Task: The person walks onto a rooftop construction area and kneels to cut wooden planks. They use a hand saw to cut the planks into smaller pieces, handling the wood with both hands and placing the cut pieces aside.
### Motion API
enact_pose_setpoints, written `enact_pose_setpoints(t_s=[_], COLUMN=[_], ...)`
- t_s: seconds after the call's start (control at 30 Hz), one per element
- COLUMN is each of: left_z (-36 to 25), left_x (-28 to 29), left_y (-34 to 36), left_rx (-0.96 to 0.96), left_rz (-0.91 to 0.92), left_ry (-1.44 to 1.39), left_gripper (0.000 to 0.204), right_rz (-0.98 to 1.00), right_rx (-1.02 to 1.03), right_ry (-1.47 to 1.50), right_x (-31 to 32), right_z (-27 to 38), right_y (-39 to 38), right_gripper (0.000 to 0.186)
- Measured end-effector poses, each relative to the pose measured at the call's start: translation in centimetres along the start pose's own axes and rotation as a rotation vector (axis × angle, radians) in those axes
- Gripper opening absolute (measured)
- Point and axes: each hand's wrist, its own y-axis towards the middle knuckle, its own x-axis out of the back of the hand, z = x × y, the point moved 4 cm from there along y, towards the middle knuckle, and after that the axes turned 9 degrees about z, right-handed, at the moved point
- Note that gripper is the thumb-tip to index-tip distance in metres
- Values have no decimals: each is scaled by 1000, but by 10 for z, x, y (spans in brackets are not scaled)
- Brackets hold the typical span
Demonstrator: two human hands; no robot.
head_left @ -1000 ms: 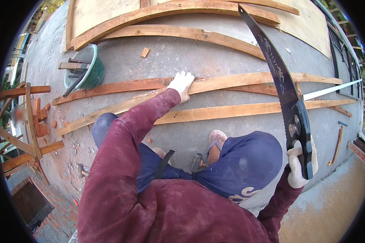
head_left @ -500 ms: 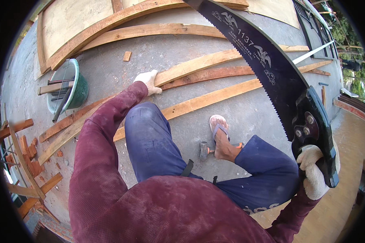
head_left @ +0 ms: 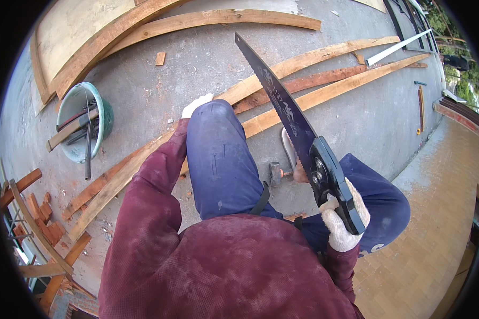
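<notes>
My right hand (head_left: 346, 215), in a white knit glove, is wrapped round the black handle of a hand saw (head_left: 297, 122). The saw's dark toothed blade points up and to the far left, raised above the planks. My left hand (head_left: 196, 106), also gloved, rests across a long wooden plank (head_left: 324, 54) on the floor and grips it. My bent left knee hides most of its fingers. Close alongside lie a reddish plank (head_left: 308, 82) and another pale plank (head_left: 335, 91).
A green bucket (head_left: 106, 119) with tools stands at the left. A hammer (head_left: 275, 173) lies by my foot, partly covered. Broken wood and brick pieces (head_left: 45, 212) are piled at the lower left. Longer boards (head_left: 213, 18) lie at the far side; a white strip (head_left: 399, 47) is at far right.
The saw in my right hand has come down and leftward, from the right side to over my right leg. My left hand stays on the plank, now partly behind my knee.
</notes>
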Motion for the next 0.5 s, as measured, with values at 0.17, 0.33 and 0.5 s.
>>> enact_pose_setpoints(t_s=[0.17,0.33,0.5], left_z=[27,19,-12], left_x=[-14,-11,2], left_y=[10,14,-13], left_rx=[-9,49,392], left_rz=[64,29,137], left_ry=[317,82,455], left_gripper=[41,40,41], right_rz=[81,116,114], right_rx=[98,154,316], right_ry=[-65,2,-88], right_x=[-3,-14,-14], right_z=[-5,-44,-91], right_y=[-5,10,13], right_gripper=[58,53,52])
